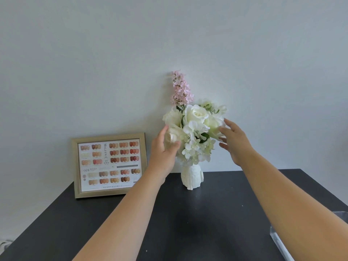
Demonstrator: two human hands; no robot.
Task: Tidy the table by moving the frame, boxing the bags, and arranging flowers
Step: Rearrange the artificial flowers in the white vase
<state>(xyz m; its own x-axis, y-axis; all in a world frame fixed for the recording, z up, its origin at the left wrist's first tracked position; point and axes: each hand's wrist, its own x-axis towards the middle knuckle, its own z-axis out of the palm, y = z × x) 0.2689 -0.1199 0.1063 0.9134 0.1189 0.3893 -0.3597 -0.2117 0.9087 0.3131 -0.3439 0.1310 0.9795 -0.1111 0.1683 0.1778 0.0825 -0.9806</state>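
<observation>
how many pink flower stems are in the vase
1. A single pink flower stem rises at the back left of the bouquet, above the white flowers in the white vase. Others could be hidden behind the white blooms.

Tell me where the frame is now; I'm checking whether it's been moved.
The frame stands at the table's back left against the wall, left of the white vase.

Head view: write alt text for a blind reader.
Two open hands, left and right, cup a white bouquet topped by a pink sprig in a white vase on a black table. A gold frame leans against the wall.
</observation>
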